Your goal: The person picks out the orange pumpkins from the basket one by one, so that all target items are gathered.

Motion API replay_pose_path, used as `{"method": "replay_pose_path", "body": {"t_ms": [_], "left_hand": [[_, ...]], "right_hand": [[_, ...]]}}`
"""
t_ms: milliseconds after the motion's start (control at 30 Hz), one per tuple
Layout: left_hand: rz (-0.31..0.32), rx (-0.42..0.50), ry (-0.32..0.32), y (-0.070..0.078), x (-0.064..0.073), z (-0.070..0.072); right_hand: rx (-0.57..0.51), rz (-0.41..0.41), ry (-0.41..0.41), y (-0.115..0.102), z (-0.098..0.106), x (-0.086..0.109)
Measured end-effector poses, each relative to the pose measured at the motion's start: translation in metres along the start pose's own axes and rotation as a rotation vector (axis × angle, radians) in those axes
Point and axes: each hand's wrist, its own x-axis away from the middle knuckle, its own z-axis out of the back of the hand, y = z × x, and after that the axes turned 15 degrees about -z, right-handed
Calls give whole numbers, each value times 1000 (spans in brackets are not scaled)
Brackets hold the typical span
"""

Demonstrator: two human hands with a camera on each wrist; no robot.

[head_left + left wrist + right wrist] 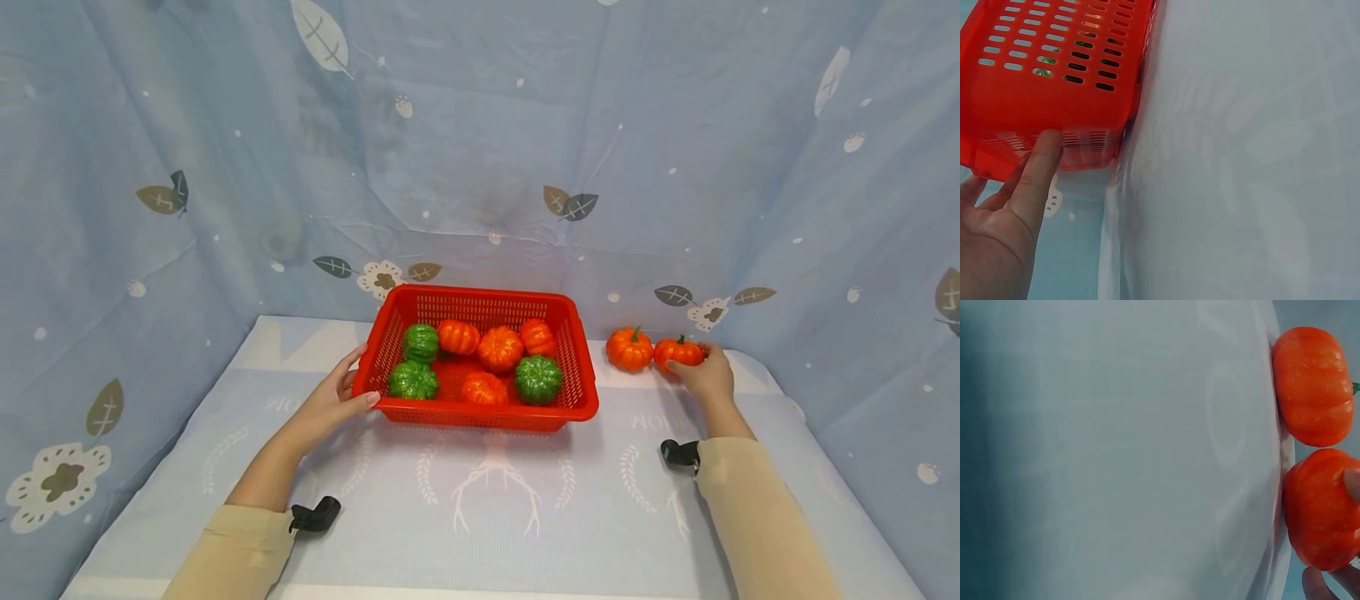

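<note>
A red plastic basket with slotted walls stands on the table, holding three green pumpkins and several orange ones. My left hand rests against the basket's left end, its fingers along the outer side and the thumb at the near corner; in the left wrist view the fairly straight thumb touches the red wall. To the right of the basket, my right hand grips a small orange pumpkin with a dark stem, thumb and fingers on opposite sides. Another orange pumpkin sits just left of it.
A pale blue and white cloth covers the table. Patterned blue curtains hang close behind the basket and on both sides. Black wrist mounts show at both sleeves.
</note>
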Motion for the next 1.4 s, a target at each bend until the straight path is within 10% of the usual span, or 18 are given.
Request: {"method": "replay_pose_path", "body": {"t_ms": [1000, 1400], "left_hand": [[-15, 44, 2, -1, -1, -1], [-14, 33, 5, 0, 0, -1]], "right_hand": [[-24, -41, -55, 9, -4, -17], [-41, 24, -100, 3, 12, 7]]}}
